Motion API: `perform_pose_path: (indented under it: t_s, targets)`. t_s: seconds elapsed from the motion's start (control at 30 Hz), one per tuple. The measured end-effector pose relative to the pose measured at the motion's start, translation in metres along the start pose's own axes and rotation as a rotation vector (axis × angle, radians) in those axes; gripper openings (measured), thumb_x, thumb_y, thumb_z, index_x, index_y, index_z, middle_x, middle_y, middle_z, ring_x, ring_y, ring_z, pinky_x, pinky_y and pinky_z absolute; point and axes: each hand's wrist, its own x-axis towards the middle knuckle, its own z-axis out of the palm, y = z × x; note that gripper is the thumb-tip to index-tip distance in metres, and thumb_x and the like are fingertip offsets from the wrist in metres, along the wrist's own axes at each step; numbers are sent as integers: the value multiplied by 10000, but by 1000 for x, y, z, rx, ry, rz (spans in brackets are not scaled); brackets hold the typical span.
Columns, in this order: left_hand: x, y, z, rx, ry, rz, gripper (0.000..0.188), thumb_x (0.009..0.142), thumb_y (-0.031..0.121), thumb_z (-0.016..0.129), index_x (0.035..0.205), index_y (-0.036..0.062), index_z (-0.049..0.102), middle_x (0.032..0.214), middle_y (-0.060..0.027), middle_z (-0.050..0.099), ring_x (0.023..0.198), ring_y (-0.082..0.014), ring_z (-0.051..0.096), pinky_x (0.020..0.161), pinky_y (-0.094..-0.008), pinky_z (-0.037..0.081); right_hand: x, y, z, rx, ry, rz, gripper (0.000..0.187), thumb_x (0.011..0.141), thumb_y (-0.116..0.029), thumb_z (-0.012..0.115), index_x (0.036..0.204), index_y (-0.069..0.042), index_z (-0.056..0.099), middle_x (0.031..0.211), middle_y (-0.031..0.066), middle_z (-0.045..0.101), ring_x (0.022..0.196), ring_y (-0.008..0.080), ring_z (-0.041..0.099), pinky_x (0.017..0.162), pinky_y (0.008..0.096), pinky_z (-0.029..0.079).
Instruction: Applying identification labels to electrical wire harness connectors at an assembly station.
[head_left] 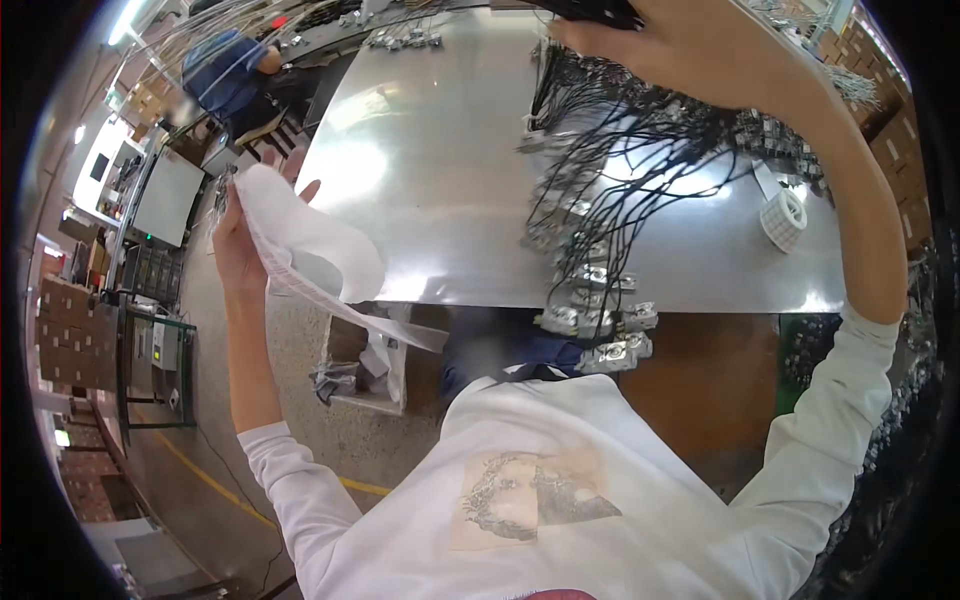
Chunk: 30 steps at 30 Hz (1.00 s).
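My left hand, raised off the left side of the metal table, holds a long curled strip of white tape or labels. Its fingertips show beyond the strip, which loops down past the table's front edge. At the top right, my right hand is closed on black cables, partly cut off by the picture's upper edge. Below it, a spread of thin black cables lies across the table. Several grey-and-silver connector pieces on the cable ends hang over the front edge.
A roll of white labels stands on the metal table at right. Below the front edge is an open box with scraps. A person in blue sits at the far left. Cartons are stacked at left.
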Motion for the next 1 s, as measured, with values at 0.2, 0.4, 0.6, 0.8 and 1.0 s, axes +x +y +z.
perform_pose_path:
  t_s: [0.2, 0.4, 0.6, 0.8, 1.0]
  targets:
    - [-87, 22, -48, 0, -3, 30, 627, 1155, 413, 408, 1592, -38, 395, 1720, -228, 314, 1571, -442, 333, 1292, -640, 279, 58, 29, 55, 84, 63, -174, 305, 989, -249, 719, 1093, -2, 574, 795, 175, 619, 728, 329, 611, 710, 474, 488]
    - [-175, 16, -75, 284, 386, 132, 614, 1158, 417, 423, 1564, -42, 440, 1647, -215, 456, 1501, -373, 467, 1253, -535, 370, 81, 47, 160, 43, -116, -137, 360, 914, -217, 749, 1209, -44, 638, 866, 244, 702, 830, 456, 679, 772, 527, 550]
    - [-214, 8, -98, 246, 480, 137, 606, 1143, 410, 496, 1545, -43, 471, 1548, -156, 573, 1445, -305, 527, 1226, -478, 392, 94, -2, 172, 18, -8, -244, 468, 948, -186, 723, 1401, -143, 613, 868, 161, 744, 754, 360, 733, 676, 483, 581]
    - [-221, -5, -109, 215, 516, 144, 584, 1146, 394, 498, 1528, -47, 486, 1551, -160, 568, 1429, -312, 542, 1216, -479, 409, 84, -92, 159, -92, 316, -701, 457, 985, -227, 715, 1423, -147, 613, 848, 97, 751, 711, 272, 746, 581, 448, 566]
    - [-245, -15, -125, 223, 575, 131, 531, 1150, 358, 503, 1490, -49, 530, 1506, -161, 607, 1390, -318, 578, 1186, -481, 443, 142, -20, 93, 321, 385, -306, 303, 1072, -275, 631, 1171, 3, 558, 746, 162, 659, 643, 283, 662, 596, 432, 511]
